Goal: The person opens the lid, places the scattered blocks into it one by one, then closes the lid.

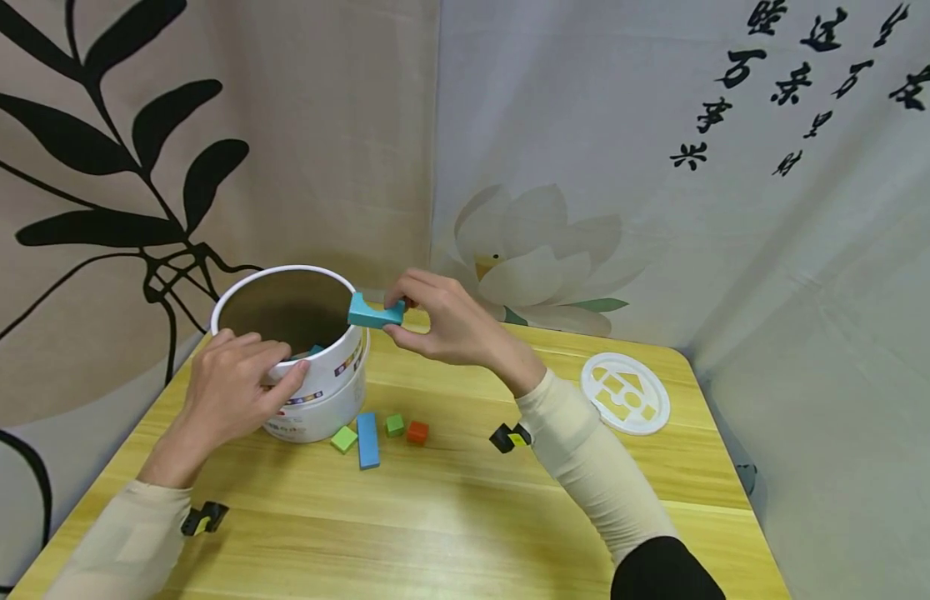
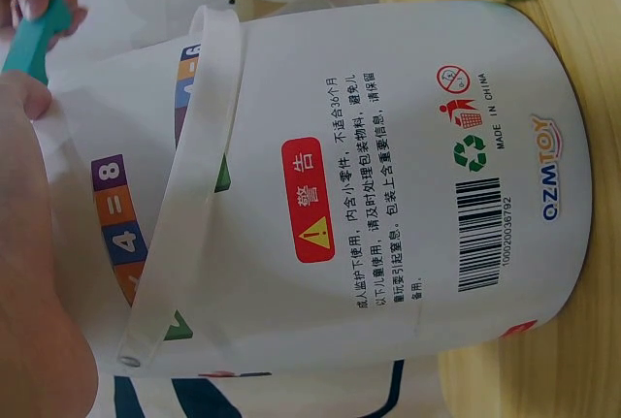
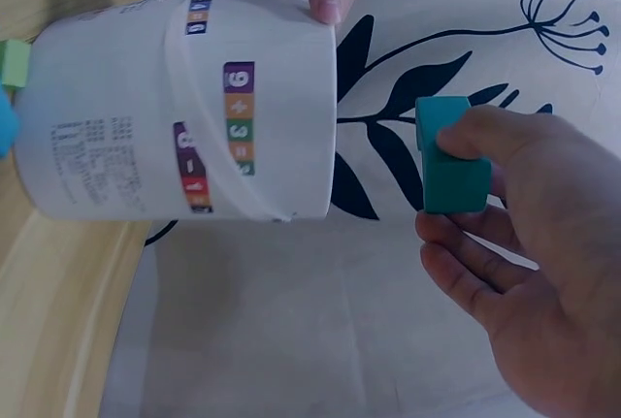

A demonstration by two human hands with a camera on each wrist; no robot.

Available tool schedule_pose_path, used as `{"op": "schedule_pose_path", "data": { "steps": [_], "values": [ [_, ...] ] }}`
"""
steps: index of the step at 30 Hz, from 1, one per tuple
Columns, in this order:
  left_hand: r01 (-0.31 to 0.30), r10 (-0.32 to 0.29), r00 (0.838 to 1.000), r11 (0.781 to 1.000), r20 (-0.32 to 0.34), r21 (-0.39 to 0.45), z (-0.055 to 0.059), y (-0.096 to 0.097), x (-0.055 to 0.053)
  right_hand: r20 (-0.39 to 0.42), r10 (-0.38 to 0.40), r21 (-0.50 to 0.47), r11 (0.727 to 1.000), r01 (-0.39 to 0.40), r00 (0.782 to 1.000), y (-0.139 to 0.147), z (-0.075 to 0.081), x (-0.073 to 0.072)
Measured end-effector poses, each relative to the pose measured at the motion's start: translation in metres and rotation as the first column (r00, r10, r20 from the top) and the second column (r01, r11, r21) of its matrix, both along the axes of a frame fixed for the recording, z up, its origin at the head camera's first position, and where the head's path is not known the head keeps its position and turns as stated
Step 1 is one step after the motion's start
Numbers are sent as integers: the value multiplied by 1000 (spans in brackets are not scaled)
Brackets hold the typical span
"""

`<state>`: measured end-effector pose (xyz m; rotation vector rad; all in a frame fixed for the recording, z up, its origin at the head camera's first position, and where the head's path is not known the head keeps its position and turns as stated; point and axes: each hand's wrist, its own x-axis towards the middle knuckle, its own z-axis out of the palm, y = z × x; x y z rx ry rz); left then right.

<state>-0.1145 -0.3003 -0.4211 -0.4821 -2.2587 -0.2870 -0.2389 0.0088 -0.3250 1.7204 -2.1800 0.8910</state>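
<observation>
A white toy bucket stands at the table's back left, upright. My left hand holds its near rim, fingers over the edge and thumb against the outer wall. Just beyond the right side of that rim, my right hand pinches a teal arch-shaped block between thumb and fingers. The right wrist view shows the same teal block level with the bucket's mouth and apart from it. Some blue-teal pieces show inside the bucket; most of its contents are hidden.
Beside the bucket's base lie a green block, a long blue block, a smaller green block and a red block. A white disc with shaped cutouts lies at the right. Printed curtains hang behind the table.
</observation>
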Motion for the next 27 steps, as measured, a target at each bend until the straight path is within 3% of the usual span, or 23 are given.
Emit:
{"op": "schedule_pose_path", "data": {
  "steps": [10, 19, 27],
  "values": [
    [10, -10, 1000, 1000, 0, -3, 1, 0, -1, 43, -27, 143, 989, 20, 999, -50, 14, -9],
    [5, -5, 1000, 1000, 3, -9, 1, 0, 0, 49, -50, 218, 975, 38, 998, -85, 10, -18],
    [0, 0, 1000, 1000, 8, -13, 1, 0, -1, 56, -75, 273, 960, 57, 996, -104, 6, -16]
  ]
}}
